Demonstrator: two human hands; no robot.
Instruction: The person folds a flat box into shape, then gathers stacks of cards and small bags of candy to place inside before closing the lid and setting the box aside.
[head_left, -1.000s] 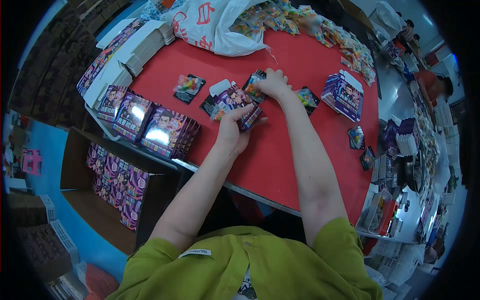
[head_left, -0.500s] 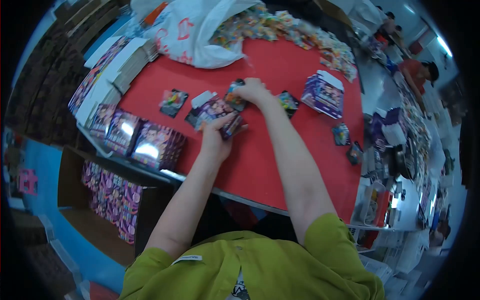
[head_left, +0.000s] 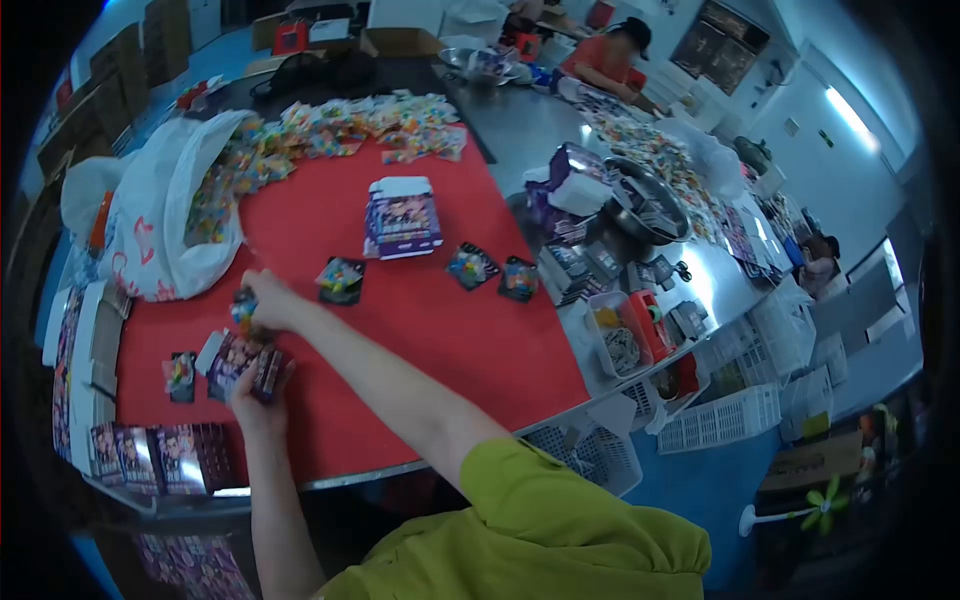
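My left hand (head_left: 262, 398) is closed around a small purple printed box (head_left: 240, 358) with a raised white flap, low over the red table. Just above it, my right hand (head_left: 270, 300) pinches a small packet with colourful contents (head_left: 243, 312). To the left of the box lies a dark card with a clear packet (head_left: 180, 376) on it. Another such card and packet (head_left: 342, 279) is right of my right hand, and two more, a packet (head_left: 472, 265) and a packet (head_left: 518, 279), lie farther right. A purple carton (head_left: 402, 218) with white flaps stands behind them.
A white plastic bag (head_left: 165, 225) stands at the left, beside a heap of small colourful packets (head_left: 330, 130). Purple boxes (head_left: 190, 460) line the near left edge. On the metal table at right are a steel bowl (head_left: 648, 205) and trays (head_left: 612, 335). A person (head_left: 605, 65) works beyond.
The view has swung right, so the table and hands appear farther left. My left hand still holds the box and my right hand the packet, close to each other.
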